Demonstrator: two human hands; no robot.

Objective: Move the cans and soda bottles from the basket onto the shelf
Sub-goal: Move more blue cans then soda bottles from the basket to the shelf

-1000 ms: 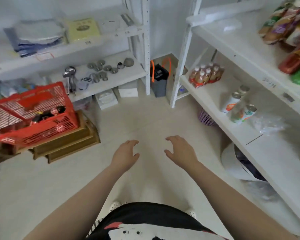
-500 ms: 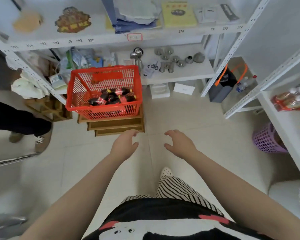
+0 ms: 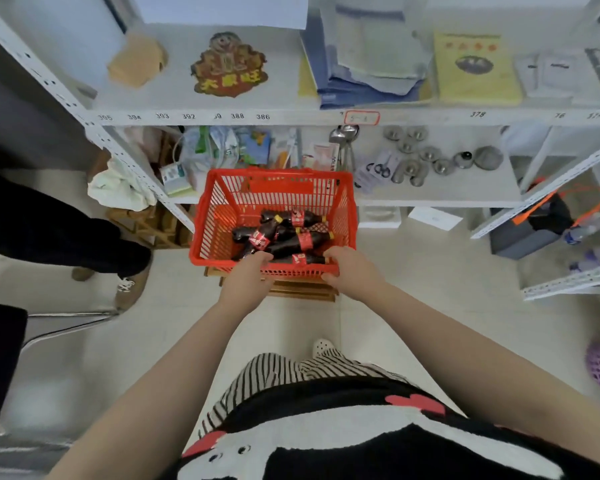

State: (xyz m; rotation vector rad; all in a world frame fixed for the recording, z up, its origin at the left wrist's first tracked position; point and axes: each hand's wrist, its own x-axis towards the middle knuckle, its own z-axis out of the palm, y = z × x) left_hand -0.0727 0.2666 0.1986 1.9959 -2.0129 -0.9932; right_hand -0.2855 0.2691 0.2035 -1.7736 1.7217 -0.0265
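Red basket (image 3: 222, 216) of cola bottles (image 3: 284, 237), pickup step.
Both hands, left hand (image 3: 248, 277) and right hand (image 3: 352, 270), half-curled at the near rim, holding nothing; next, probably grasp bottles.

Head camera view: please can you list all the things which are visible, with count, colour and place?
basket: one, red, on wooden crates on the floor
soda bottles: about five, dark with red labels, lying in the basket
shelf: white metal rack behind the basket
metal lids: several, silver, lower shelf, right of the basket
scissors: one, black, lower shelf
yellow booklet: one, upper shelf
blue folders: stack, upper shelf
other person's legs: dark trousers, brown shoes, far left
left hand: over the basket's near rim
right hand: at the near rim
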